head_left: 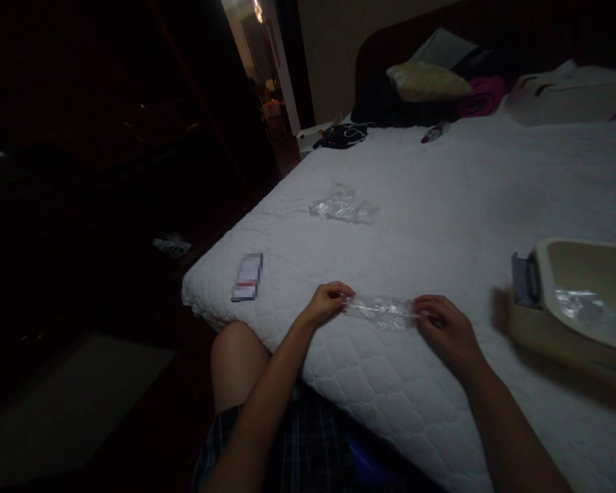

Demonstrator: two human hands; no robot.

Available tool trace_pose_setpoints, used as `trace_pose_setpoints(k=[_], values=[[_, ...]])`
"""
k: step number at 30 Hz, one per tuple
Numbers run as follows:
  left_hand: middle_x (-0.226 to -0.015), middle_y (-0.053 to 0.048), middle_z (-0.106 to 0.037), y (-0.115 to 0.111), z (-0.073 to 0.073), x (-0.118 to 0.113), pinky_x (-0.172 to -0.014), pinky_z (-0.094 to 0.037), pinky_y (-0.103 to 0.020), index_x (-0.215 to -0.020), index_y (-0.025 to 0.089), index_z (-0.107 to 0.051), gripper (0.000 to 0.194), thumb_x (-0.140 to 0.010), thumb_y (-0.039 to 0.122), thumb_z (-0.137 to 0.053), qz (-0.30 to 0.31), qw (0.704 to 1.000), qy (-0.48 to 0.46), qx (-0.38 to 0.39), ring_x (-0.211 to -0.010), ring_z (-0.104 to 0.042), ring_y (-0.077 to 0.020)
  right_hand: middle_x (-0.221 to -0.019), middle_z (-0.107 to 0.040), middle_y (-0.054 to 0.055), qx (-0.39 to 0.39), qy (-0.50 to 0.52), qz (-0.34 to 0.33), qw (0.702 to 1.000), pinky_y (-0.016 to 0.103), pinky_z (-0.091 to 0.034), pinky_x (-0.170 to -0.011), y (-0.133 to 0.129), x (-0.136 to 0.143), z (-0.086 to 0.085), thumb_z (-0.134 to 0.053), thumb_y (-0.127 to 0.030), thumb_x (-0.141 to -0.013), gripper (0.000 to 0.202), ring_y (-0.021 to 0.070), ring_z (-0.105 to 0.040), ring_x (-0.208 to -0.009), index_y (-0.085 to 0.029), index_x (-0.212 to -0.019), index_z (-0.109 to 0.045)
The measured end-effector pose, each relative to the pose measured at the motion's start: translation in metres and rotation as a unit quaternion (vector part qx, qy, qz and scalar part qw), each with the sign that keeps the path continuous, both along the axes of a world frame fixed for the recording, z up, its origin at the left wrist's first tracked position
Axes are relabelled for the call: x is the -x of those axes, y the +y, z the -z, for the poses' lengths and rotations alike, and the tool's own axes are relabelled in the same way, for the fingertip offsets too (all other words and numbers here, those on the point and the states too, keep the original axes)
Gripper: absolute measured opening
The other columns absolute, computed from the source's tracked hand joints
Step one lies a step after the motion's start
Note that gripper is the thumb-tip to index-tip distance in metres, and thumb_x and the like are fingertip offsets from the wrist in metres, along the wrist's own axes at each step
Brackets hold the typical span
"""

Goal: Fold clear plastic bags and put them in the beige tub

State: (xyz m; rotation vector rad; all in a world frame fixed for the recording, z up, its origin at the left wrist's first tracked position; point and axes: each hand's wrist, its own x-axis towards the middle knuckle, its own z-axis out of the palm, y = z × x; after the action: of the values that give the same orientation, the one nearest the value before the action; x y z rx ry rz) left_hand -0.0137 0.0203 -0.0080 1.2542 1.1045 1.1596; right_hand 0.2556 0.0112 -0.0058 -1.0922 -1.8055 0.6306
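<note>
A clear plastic bag [382, 311] is stretched between my two hands, just over the white quilted bed [369, 383]. My left hand [331, 301] pinches its left end, and my right hand [444, 329] has its fingers closed on the right end. Farther back on the bed lies a crumpled clear plastic wrapper [343, 207]. To the right, a beige bin [554, 342] with a grey latch has clear plastic [593, 311] inside it.
A phone-like object [247, 277] lies near the bed's left corner. At the back are a yellowish pillow [428, 82], a rolled magenta cloth [482, 96] and dark cables [341, 135]. Some plastic [172, 244] lies beyond the bed's left edge.
</note>
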Motion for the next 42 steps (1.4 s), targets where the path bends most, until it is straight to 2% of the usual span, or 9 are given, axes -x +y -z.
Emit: trace_pose_setpoints(k=[4, 8, 19, 25, 30, 34, 37, 40, 42], values=[[-0.092, -0.008, -0.067, -0.001, 0.003, 0.001, -0.066, -0.048, -0.024, -0.089, 0.015, -0.071, 0.03, -0.059, 0.015, -0.071, 0.007, 0.993, 0.076, -0.085, -0.082, -0.061, -0.0165, -0.091, -0.059, 0.005, -0.04, -0.03, 0.034, 0.998, 0.03, -0.05, -0.063, 0.002, 0.0, 0.007, -0.053, -0.016, -0.073, 0.01, 0.0185, -0.058, -0.083, -0.022, -0.08, -0.059], [-0.091, -0.007, -0.067, -0.009, 0.009, -0.002, -0.064, -0.048, -0.023, -0.086, 0.017, -0.072, 0.018, -0.07, 0.014, -0.064, -0.023, 0.961, 0.187, -0.201, -0.076, -0.062, -0.0139, -0.092, -0.059, 0.004, -0.066, -0.052, 0.046, 0.995, 0.033, -0.049, -0.071, 0.004, 0.0, 0.007, -0.052, -0.012, -0.071, 0.014, 0.0188, -0.058, -0.085, -0.022, -0.081, -0.056], [-0.098, -0.006, -0.07, -0.026, 0.01, -0.005, -0.064, -0.053, -0.025, -0.094, 0.021, -0.068, 0.021, -0.088, 0.025, -0.049, -0.016, 0.765, 0.472, -0.437, -0.077, -0.066, -0.0141, -0.116, -0.056, 0.009, -0.039, -0.01, 0.059, 0.997, 0.038, -0.05, -0.074, -0.019, -0.007, 0.006, -0.047, -0.017, -0.07, 0.025, 0.0246, -0.056, -0.103, -0.021, -0.089, -0.062], [-0.098, -0.006, -0.07, -0.027, 0.008, -0.006, -0.059, -0.051, -0.023, -0.091, 0.019, -0.067, 0.022, -0.089, 0.023, -0.045, -0.01, 0.717, 0.512, -0.473, -0.069, -0.063, -0.0119, -0.109, -0.06, 0.012, -0.231, -0.042, 0.247, 0.94, 0.046, -0.048, -0.083, -0.034, 0.003, -0.02, -0.053, -0.014, -0.074, 0.029, 0.0273, -0.057, -0.102, -0.018, -0.101, -0.061], [-0.102, -0.008, -0.069, -0.029, 0.011, -0.005, -0.061, -0.05, -0.025, -0.096, 0.019, -0.066, 0.024, -0.09, 0.024, -0.043, 0.009, 0.721, 0.513, -0.466, -0.071, -0.063, -0.0128, -0.128, -0.053, 0.015, -0.271, -0.234, 0.094, 0.929, 0.045, -0.042, -0.096, -0.049, 0.035, -0.034, -0.054, -0.022, -0.081, 0.05, 0.028, -0.048, -0.119, -0.018, -0.13, -0.044], [-0.107, -0.008, -0.067, -0.029, 0.011, -0.003, -0.065, -0.051, -0.028, -0.101, 0.021, -0.066, 0.024, -0.087, 0.022, -0.047, 0.033, 0.753, 0.499, -0.428, -0.076, -0.062, -0.0148, -0.146, -0.033, 0.013, -0.146, -0.336, 0.021, 0.93, 0.056, -0.026, -0.105, -0.059, 0.04, -0.011, -0.048, -0.043, -0.085, 0.061, 0.032, -0.027, -0.134, -0.024, -0.14, -0.03], [-0.101, -0.006, -0.069, -0.029, 0.008, -0.003, -0.07, -0.052, -0.031, -0.093, 0.022, -0.069, 0.022, -0.081, 0.017, -0.051, 0.029, 0.811, 0.446, -0.376, -0.079, -0.062, -0.0158, -0.147, -0.031, 0.01, -0.1, -0.356, -0.002, 0.929, 0.058, -0.021, -0.106, -0.062, 0.032, 0.01, -0.046, -0.049, -0.085, 0.062, 0.0321, -0.025, -0.135, -0.027, -0.14, -0.032], [-0.117, -0.008, -0.062, -0.038, -0.003, -0.007, -0.085, -0.049, -0.04, -0.1, 0.02, -0.066, 0.029, -0.077, 0.016, -0.049, -0.025, 0.849, 0.396, -0.35, -0.102, -0.058, -0.0206, -0.147, -0.03, 0.01, -0.093, -0.351, -0.013, 0.932, 0.058, -0.018, -0.108, -0.061, 0.029, 0.02, -0.046, -0.051, -0.084, 0.062, 0.0314, -0.024, -0.135, -0.026, -0.139, -0.035], [-0.136, -0.01, -0.047, -0.051, -0.012, -0.013, -0.098, -0.04, -0.047, -0.119, 0.019, -0.056, 0.041, -0.079, 0.022, -0.049, -0.006, 0.828, 0.419, -0.373, -0.126, -0.042, -0.0255, -0.147, -0.03, 0.01, -0.094, -0.347, -0.013, 0.933, 0.057, -0.017, -0.108, -0.06, 0.03, 0.021, -0.046, -0.052, -0.084, 0.061, 0.0308, -0.023, -0.136, -0.026, -0.138, -0.036]])
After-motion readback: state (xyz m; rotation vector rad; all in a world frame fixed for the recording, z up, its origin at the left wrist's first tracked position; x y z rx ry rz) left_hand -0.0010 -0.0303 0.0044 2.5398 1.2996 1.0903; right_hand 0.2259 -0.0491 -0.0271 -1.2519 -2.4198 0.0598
